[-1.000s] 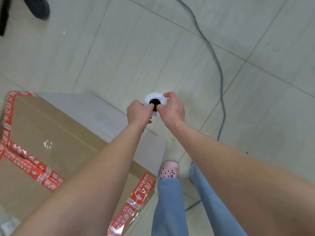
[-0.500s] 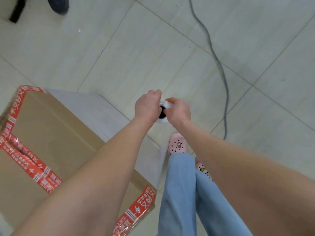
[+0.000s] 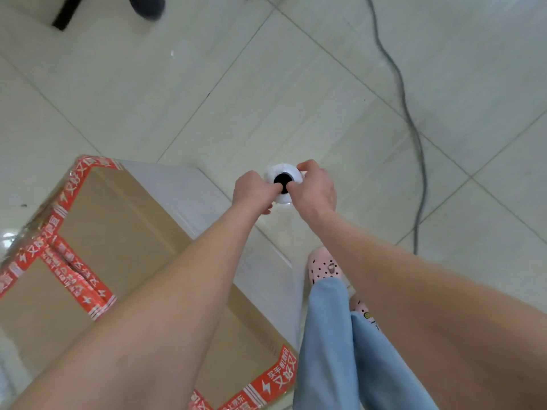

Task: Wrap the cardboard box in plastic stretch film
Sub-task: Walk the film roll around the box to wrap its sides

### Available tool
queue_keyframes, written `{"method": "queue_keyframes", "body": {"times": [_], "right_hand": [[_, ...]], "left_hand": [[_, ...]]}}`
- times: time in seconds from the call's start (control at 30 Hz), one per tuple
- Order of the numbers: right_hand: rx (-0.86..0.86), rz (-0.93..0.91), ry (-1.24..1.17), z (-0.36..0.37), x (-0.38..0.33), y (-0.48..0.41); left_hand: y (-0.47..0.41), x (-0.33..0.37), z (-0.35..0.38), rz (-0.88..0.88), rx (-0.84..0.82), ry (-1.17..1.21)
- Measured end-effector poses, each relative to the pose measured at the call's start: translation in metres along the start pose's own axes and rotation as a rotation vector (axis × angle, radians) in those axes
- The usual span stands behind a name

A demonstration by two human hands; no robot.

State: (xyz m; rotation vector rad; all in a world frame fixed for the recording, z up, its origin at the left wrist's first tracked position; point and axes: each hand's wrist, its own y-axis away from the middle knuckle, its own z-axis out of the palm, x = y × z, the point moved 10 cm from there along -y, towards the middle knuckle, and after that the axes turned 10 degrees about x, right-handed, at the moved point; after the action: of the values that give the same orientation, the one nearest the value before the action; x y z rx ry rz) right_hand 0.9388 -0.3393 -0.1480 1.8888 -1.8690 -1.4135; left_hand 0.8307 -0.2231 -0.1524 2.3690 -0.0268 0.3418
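A large cardboard box [image 3: 124,232] sealed with red printed tape stands on the floor at lower left. Its side facing me is covered by a whitish sheet of stretch film [image 3: 236,232]. The film runs up to a white roll [image 3: 283,173] with a dark core hole, seen end-on and held upright beyond the box's corner. My left hand [image 3: 253,193] grips the roll from the left with a finger at the core. My right hand [image 3: 315,190] grips it from the right, thumb at the core.
Pale floor tiles [image 3: 266,84] lie all around. A grey cable [image 3: 414,134] snakes across the floor at right. My legs in blue trousers [image 3: 334,344] and pink clogs [image 3: 324,266] stand beside the box. A dark object [image 3: 148,5] sits at the top left.
The view has shifted as I step along the box. My feet have moved forward, and both hands have carried the roll further past the box's corner, drawing out film.
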Motion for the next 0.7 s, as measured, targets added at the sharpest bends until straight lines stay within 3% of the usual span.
{"method": "queue_keyframes", "body": {"times": [0.13, 0.23, 0.5, 0.7], "right_hand": [[-0.069, -0.001, 0.041, 0.013, -0.01, -0.003], [-0.109, -0.001, 0.038, 0.02, -0.013, -0.002], [-0.144, -0.083, 0.144, 0.041, -0.035, -0.008], [-0.165, -0.187, 0.309, 0.041, -0.055, -0.017]], "left_hand": [[-0.001, 0.046, -0.008, 0.448, 0.101, -0.391], [-0.003, 0.053, -0.006, 0.559, 0.081, -0.532], [-0.031, 0.041, -0.024, 0.464, 0.114, -0.507], [-0.04, 0.028, -0.033, 0.3, 0.086, -0.34]]}}
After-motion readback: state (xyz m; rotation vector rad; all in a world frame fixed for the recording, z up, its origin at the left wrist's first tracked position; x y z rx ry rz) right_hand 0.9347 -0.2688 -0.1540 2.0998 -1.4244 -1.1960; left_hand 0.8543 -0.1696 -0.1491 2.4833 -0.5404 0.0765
